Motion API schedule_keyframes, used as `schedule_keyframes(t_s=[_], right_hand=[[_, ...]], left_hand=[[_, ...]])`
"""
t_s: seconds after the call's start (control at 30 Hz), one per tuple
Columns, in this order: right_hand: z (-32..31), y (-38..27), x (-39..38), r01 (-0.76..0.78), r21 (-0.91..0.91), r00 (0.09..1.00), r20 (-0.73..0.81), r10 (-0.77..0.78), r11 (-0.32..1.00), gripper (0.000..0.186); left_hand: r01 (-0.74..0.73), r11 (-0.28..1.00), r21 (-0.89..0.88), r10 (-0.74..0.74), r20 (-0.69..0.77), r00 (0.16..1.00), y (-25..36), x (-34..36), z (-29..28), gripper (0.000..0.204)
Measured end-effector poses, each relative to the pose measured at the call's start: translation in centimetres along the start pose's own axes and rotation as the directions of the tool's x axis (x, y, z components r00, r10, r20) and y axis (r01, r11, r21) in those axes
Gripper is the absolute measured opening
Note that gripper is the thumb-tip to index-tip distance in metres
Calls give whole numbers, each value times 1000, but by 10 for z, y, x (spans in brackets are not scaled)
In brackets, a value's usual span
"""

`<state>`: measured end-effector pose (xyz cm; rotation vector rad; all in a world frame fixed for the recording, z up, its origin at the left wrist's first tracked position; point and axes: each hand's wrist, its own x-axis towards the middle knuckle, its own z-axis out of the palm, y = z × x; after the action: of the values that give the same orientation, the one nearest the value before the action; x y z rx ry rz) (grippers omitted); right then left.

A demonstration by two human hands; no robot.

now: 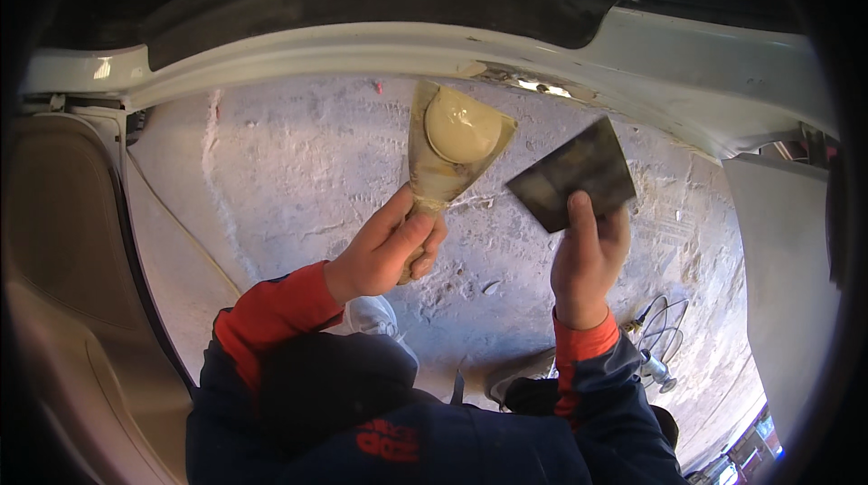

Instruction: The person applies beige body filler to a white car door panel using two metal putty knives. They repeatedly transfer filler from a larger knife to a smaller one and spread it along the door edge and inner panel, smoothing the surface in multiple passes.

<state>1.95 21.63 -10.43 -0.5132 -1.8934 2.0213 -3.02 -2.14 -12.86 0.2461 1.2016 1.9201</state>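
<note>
Putty knife (pixel 438 181) clasped in left grip (pixel 383 248); right grip (pixel 589 259) pinches spreader (pixel 579 169).

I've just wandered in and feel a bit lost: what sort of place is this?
Most likely a car repair workshop. A white car sill curves across the view, what looks like an open, brown-lined door stands at left, and the left hand holds a scraper carrying cream paste.

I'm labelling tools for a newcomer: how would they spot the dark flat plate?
From the pale car sill, look down to the right hand. It holds a flat, dark, four-sided plate. The putty knife in the left hand carries a cream blob; this has none.
</note>
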Motion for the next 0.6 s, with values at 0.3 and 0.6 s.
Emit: schedule_keyframes(t_s=[0.3, 0.6], right_hand=[[32, -13, 1, 760, -598, 630, 582, -514, 253, 48], [19, -10, 13, 730, -511, 660, 699, -275, 453, 44]], left_hand=[[80, 992, 93, -72, -89, 993, 6, 0, 12, 38], [77, 965, 249, -38, -159, 987, -2, -4, 1, 39]])
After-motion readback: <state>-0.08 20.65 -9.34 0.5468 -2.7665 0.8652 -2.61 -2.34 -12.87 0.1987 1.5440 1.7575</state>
